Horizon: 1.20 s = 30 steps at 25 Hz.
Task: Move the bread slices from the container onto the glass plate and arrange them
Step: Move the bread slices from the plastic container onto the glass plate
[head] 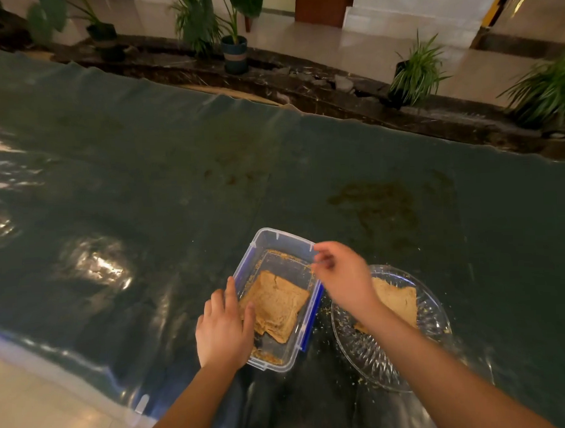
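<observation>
A wide table (175, 160) covered with dark green glossy sheeting was spread beneath and beyond both hands, with brown stains on it past the fingertips. Potted plants (233, 38) were lined along a dark ledge far beyond the hands, at the table's far edge.

A clear glass plate (371, 355) with a cut pattern was set under the right forearm, just outside the right side of the container. A bread slice (398, 301) was laid on it, partly covered by the right wrist, and crumbs were scattered on the glass and on the sheeting around it.

A clear plastic container (277, 238) with blue clips was placed between the two hands. More bread slices (274, 306) were stacked in its near half, just right of the left thumb, and crumbs were gathered along its floor and corners.

The left hand (223, 329) was laid palm down on the container's left rim, the forearm stretched forward from the body. Its fingers were pointed away along the outer wall, and its thumb was hooked over the rim so that the edge of the top slice was touched. The rim was thus held loosely, nothing being lifted.

The right hand (342, 272) was held above the container's far right corner, the wrist bent leftward across the plate. Its fingers were curled loosely and its thumb and forefinger drawn close together; motion blur left it unclear whether anything was pinched.
</observation>
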{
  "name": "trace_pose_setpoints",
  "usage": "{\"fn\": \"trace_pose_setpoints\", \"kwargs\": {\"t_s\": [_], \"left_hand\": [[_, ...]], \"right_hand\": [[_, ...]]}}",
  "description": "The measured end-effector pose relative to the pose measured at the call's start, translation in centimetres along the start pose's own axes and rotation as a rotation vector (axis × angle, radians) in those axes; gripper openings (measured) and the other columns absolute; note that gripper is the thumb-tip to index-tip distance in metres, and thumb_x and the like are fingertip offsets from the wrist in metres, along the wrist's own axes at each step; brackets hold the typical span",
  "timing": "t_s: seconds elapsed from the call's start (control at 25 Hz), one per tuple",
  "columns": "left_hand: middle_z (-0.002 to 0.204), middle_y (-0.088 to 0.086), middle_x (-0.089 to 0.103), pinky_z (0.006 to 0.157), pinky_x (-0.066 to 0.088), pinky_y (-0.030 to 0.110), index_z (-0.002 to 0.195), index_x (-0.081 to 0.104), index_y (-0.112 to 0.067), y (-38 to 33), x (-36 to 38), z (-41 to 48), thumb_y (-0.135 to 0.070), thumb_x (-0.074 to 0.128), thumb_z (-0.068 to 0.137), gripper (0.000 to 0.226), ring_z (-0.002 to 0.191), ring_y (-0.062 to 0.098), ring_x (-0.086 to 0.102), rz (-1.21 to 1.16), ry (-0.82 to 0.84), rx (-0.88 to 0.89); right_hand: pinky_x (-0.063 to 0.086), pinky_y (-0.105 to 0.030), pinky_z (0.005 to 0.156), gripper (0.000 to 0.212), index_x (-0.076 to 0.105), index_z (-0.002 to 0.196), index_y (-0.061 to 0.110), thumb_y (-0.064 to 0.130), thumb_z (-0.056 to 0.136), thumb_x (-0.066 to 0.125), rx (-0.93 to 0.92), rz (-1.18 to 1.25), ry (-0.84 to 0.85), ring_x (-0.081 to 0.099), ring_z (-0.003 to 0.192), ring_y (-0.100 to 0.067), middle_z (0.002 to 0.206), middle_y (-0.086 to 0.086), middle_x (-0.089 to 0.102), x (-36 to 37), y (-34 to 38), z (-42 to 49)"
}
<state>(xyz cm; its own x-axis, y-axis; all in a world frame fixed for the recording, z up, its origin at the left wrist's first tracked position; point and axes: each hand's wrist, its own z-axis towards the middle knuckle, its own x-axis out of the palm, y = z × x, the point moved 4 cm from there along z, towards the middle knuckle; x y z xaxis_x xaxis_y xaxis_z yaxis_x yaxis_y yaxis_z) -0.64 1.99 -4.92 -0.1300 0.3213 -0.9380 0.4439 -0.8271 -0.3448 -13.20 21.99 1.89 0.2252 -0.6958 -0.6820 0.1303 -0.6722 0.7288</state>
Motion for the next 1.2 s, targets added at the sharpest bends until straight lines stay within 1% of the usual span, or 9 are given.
{"fn": "trace_pose_setpoints", "kwargs": {"t_s": [0.08,0.16,0.24,0.6,0.68,0.8,0.96,1.12,1.2], "left_hand": [[0.12,0.006,0.057,0.083,0.053,0.043,0.152,0.034,-0.014,0.0,0.0,0.0,-0.056,0.021,0.092,0.074,0.104,0.027,0.058,0.006,0.004,0.007],[0.119,0.006,0.058,0.081,0.053,0.043,0.152,0.035,-0.014,0.1,0.0,0.0,-0.055,0.022,0.092,0.074,0.103,0.027,0.058,0.007,0.004,0.007],[0.118,0.006,0.058,0.08,0.053,0.043,0.151,0.036,-0.013,0.2,0.1,0.1,-0.054,0.023,0.092,0.073,0.102,0.027,0.058,0.008,0.009,0.006],[0.118,0.003,0.057,0.081,0.053,0.041,0.152,0.034,-0.016,0.6,0.5,0.2,-0.056,0.026,0.093,0.071,0.101,0.024,0.058,0.022,0.005,0.004],[0.117,0.003,0.057,0.08,0.053,0.042,0.151,0.036,-0.016,0.5,0.5,0.3,-0.055,0.027,0.093,0.071,0.1,0.024,0.058,0.02,0.002,0.005],[0.116,0.004,0.058,0.08,0.053,0.043,0.15,0.038,-0.015,0.5,0.5,0.3,-0.054,0.028,0.092,0.07,0.1,0.026,0.059,0.015,-0.004,0.003],[0.117,0.003,0.057,0.082,0.053,0.041,0.151,0.036,-0.016,0.4,0.4,0.2,-0.054,0.029,0.092,0.07,0.101,0.024,0.059,0.018,-0.005,0.002],[0.117,0.003,0.057,0.082,0.053,0.041,0.151,0.036,-0.017,0.4,0.3,0.2,-0.054,0.03,0.092,0.07,0.102,0.023,0.059,0.028,-0.004,0.0],[0.118,0.002,0.057,0.083,0.053,0.041,0.151,0.035,-0.017,0.4,0.3,0.2,-0.054,0.029,0.092,0.07,0.103,0.023,0.058,0.033,-0.001,-0.002]], "right_hand": [[0.053,-0.029,0.085,0.039,0.06,0.124,0.021,0.024,0.086,0.067,-0.073,-0.159,0.185,0.064,0.099,-0.013,0.112,0.003,0.066,3.8,2.2,1.6],[0.051,-0.037,0.09,0.043,0.057,0.128,0.015,0.028,0.087,0.066,-0.084,-0.344,0.339,0.061,0.112,-0.026,0.123,-0.007,0.063,7.2,2.8,2.9],[0.051,-0.037,0.085,0.038,0.058,0.122,0.015,0.027,0.087,0.066,-0.049,-0.459,0.407,0.061,0.11,-0.029,0.12,-0.009,0.064,9.3,2.4,3.7],[0.051,-0.034,0.077,0.044,0.059,0.115,0.019,0.04,0.08,0.073,0.015,-0.632,0.433,0.063,0.105,-0.028,0.116,-0.007,0.065,11.6,0.4,4.6],[0.05,-0.034,0.075,0.051,0.058,0.115,0.019,0.045,0.075,0.077,0.032,-0.682,0.458,0.062,0.105,-0.028,0.117,-0.006,0.063,11.9,0.4,4.4],[0.05,-0.038,0.08,0.068,0.052,0.123,0.017,0.05,0.071,0.079,0.04,-0.734,0.474,0.058,0.112,-0.03,0.123,-0.008,0.057,12.4,0.3,4.1],[0.043,-0.033,0.066,0.06,0.054,0.114,0.018,0.052,0.072,0.079,0.036,-0.732,0.457,0.063,0.101,-0.027,0.11,-0.006,0.064,12.6,0.2,3.8],[0.042,-0.032,0.062,0.055,0.058,0.104,0.021,0.053,0.067,0.082,0.099,-0.678,0.483,0.065,0.093,-0.025,0.103,-0.003,0.066,12.3,0.3,4.0],[0.042,-0.033,0.061,0.05,0.054,0.095,0.023,0.051,0.065,0.083,0.112,-0.644,0.475,0.065,0.092,-0.025,0.1,-0.002,0.066,12.2,0.5,4.0]]}}
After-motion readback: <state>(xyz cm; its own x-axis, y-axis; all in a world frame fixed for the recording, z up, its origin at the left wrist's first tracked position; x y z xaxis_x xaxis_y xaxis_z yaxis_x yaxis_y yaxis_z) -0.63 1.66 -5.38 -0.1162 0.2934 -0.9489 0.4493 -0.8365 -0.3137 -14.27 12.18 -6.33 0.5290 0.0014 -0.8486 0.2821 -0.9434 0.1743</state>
